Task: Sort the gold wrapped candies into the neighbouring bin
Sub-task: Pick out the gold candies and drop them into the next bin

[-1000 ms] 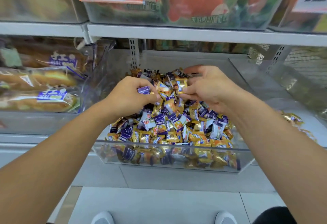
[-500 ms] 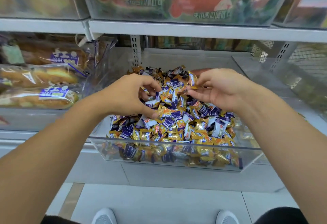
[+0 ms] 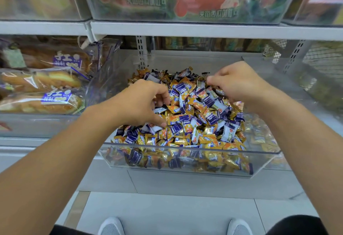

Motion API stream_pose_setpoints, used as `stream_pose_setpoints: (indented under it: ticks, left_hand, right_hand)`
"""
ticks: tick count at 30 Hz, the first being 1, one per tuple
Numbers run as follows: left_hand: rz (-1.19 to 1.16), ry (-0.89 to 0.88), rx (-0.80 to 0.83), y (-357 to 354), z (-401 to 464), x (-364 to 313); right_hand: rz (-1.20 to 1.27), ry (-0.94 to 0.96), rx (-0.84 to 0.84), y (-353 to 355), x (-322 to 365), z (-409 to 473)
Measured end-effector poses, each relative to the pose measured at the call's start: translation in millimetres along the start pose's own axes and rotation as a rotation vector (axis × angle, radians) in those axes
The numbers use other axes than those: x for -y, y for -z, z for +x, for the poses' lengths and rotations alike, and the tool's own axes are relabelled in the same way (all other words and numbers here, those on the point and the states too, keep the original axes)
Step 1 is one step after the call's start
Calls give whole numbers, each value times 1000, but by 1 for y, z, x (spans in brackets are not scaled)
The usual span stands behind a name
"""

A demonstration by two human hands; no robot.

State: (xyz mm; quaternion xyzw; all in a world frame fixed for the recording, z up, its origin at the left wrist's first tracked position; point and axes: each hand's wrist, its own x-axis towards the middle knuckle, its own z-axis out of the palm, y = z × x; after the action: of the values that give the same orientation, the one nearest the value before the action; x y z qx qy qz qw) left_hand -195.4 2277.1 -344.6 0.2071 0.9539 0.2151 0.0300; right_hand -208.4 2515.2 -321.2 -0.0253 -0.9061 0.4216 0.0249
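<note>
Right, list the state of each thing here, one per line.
Candy bin: heaped full, gold and purple wrappers mixed.
Neighbouring bin: a few gold candies inside.
Left hand: fingers curled, digging into the pile; grip unclear.
Right hand: fingers curled over the pile; grip unclear.
Bread packs: sealed, stacked.

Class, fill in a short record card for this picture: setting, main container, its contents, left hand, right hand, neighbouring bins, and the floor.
Setting: shop shelf with clear bins
Main container: clear plastic bin, centre
Contents: heap of wrapped candies, gold and purple-and-white mixed
Left hand: left hand over the heap, fingers curled down into the candies; whether it holds one cannot be told
Right hand: right hand at the heap's far right, fingers curled; grip hidden
Neighbouring bins: bin on the left with bagged bread; right bin with a few gold candies
Floor: grey shoes on pale tiles
</note>
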Motion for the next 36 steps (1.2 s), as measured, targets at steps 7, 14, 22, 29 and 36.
stream_pose_setpoints:
  ticks: [7, 14, 22, 29, 36]
  left_hand:
    - [-201, 55, -9, 15, -7, 12]
    - [-382, 200, -160, 26, -15, 17]
    - [-1404, 543, 25, 7, -5, -9]
    - [-1536, 675, -72, 9, 2, -9]
    - [40, 157, -12, -6, -6, -10]
  right_hand:
    - [-528, 155, 180, -23, -4, -8]
    - [-442, 173, 167, -20, 5, -9]
    - [1053, -451, 534, -15, 16, -19]
    - [-253, 335, 356, -41, 14, -24]
    - [-606, 429, 320, -41, 7, -17]
